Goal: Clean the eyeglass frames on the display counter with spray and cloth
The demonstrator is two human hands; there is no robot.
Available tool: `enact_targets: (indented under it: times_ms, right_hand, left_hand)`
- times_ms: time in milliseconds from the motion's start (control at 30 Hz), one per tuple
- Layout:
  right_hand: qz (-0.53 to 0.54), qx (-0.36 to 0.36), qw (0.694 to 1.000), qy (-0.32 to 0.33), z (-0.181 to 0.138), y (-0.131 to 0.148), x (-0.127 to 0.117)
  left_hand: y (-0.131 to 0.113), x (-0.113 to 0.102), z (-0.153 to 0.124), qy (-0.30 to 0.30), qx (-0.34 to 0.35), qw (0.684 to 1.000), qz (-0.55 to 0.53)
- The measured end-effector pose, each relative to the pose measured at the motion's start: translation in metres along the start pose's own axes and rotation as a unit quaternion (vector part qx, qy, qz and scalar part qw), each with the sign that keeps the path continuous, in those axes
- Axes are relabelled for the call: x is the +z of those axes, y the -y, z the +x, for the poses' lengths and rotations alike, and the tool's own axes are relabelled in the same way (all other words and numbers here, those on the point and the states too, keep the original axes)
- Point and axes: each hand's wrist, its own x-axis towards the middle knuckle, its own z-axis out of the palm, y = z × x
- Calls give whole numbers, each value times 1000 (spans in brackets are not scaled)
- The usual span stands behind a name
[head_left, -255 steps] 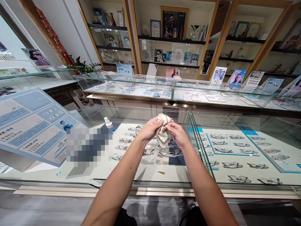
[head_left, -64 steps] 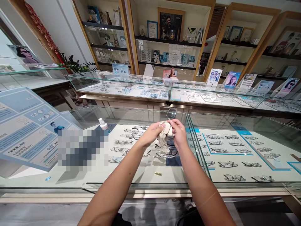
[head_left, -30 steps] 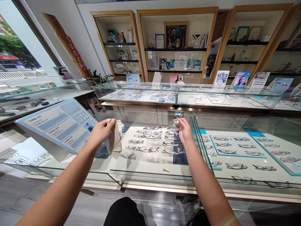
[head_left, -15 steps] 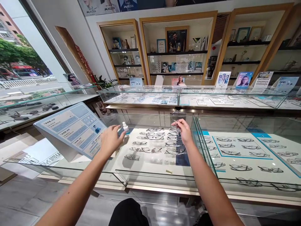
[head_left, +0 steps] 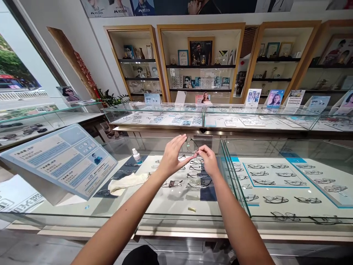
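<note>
A pair of eyeglasses point(head_left: 192, 142) with a thin dark rim is held up above the glass counter, a small greenish mark showing on its lens. My right hand point(head_left: 209, 159) pinches the frame at its lower right. From the other side, my left hand point(head_left: 173, 154) takes the rim between its straight fingers at the top and its thumb below. To the left, a small white bottle point(head_left: 137, 157) stands upright on the counter. A crumpled cream cloth point(head_left: 128, 183) lies nearer to me, left of my left forearm.
Under the counter glass point(head_left: 176, 211) lie rows of eyeglasses, partly behind my hands. A small yellowish piece point(head_left: 192, 209) rests near the front edge. A tilted blue-and-white sign point(head_left: 63, 158) stands at left. Another glass showcase point(head_left: 275, 173) adjoins on the right.
My left hand has moved right, from beside the bottle to the eyeglasses in my right hand. The cloth now shows in full. The view has turned slightly right.
</note>
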Motion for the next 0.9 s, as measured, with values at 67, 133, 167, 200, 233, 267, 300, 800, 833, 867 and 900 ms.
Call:
enact_targets:
  times_ms: [67, 133, 167, 200, 233, 267, 300, 800, 833, 867, 900]
  right_hand:
    - [-26, -1, 1000, 0, 0, 2, -3]
    - [-46, 8, 999, 15, 0, 5, -7]
    - [-55, 15, 998, 28, 0, 6, -8]
    - [-64, 22, 997, 41, 0, 8, -10]
    - [-72, 28, 996, 53, -1, 9, -11]
    - [-79, 34, 994, 65, -1, 11, -12]
    - [-88, 40, 993, 74, -1, 12, -12]
    - [-144, 81, 976, 144, 9, 48, -21]
    - [-152, 65, 977, 134, 13, 57, -22]
    - [-161, 43, 979, 118, 17, 68, -23]
    - [-172, 16, 980, 94, 21, 80, -24]
  left_hand:
    - [0, 5, -1, -1, -11, 1000, -18]
    - [1, 9, -5, -7, -20, 999, -27]
    - [1, 10, -7, -14, -21, 999, -28]
    - [2, 11, -9, -22, -21, 999, -27]
    - [2, 12, -10, -32, -22, 999, -23]
    - [2, 12, -12, -41, -22, 999, -20]
    - [2, 13, -13, -48, -21, 998, -16]
    - [-28, -3, -13, -93, -69, 993, -24]
    - [-30, -8, -7, -106, -73, 991, -31]
    - [-31, -13, 1, -122, -76, 989, -37]
    - [-33, -20, 9, -142, -80, 986, -41]
